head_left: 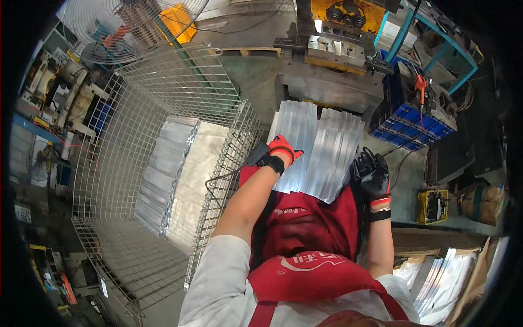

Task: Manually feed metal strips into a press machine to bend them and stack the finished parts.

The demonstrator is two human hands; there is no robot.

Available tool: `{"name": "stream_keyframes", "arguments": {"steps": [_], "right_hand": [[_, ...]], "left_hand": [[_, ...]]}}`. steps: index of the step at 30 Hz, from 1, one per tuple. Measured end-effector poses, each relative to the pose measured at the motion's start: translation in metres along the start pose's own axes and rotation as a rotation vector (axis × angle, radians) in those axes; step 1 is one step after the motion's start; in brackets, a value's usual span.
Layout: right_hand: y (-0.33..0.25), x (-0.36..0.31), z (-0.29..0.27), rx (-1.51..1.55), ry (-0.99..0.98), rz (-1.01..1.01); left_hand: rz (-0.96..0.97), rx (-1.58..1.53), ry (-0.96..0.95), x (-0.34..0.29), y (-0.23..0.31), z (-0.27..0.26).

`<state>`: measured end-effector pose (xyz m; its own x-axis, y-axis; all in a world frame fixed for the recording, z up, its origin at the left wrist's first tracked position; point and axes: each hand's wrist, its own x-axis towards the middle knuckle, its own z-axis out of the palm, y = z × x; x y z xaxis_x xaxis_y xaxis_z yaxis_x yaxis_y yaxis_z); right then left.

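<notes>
Lying before the red apron (321, 286), probably for easy reach: ribbed metal sheets (335, 150). Left hand (284, 151) is at their left edge, grip unclear; right hand (373, 173) hangs beside their right edge, fingers apart, empty.

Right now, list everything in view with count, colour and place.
Wire basket: one, grey, left.
Metal pieces: several, silver, inside wire basket.
Pale sheet: one, cream, in wire basket.
Ribbed sheets: two groups, silver, centre.
Fan: one, grey, upper left.
Bin: one, yellow, behind fan.
Machinery: count unclear, grey and yellow, top.
Crate: at least one, blue, upper right.
Tool: one, orange, over crate.
Small basket: one, yellow, right.
Carton: one, brown, lower right.
Apron: one, red, lower centre.
Left hand: one, red and black glove, at left group.
Right hand: one, black glove, red cuff, beside right group.
</notes>
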<state>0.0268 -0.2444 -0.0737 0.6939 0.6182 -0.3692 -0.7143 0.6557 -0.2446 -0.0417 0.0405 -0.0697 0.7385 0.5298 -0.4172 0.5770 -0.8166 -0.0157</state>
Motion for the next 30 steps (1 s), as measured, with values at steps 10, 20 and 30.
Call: {"name": "stream_keyframes", "arguments": {"steps": [10, 20, 30], "right_hand": [[0.012, -0.021, 0.072, -0.505, -0.278, -0.268], [0.033, -0.049, 0.05, -1.996, -0.388, -0.841], [0.04, -0.034, 0.031, -1.274, -0.118, -0.283]], "left_hand": [[-0.04, -0.117, -0.012, 0.0, -0.011, -0.003], [0.447, -0.556, 0.391, -0.086, -0.018, 0.024], [0.414, -0.352, 0.118, -0.078, 0.038, 0.046]]}}
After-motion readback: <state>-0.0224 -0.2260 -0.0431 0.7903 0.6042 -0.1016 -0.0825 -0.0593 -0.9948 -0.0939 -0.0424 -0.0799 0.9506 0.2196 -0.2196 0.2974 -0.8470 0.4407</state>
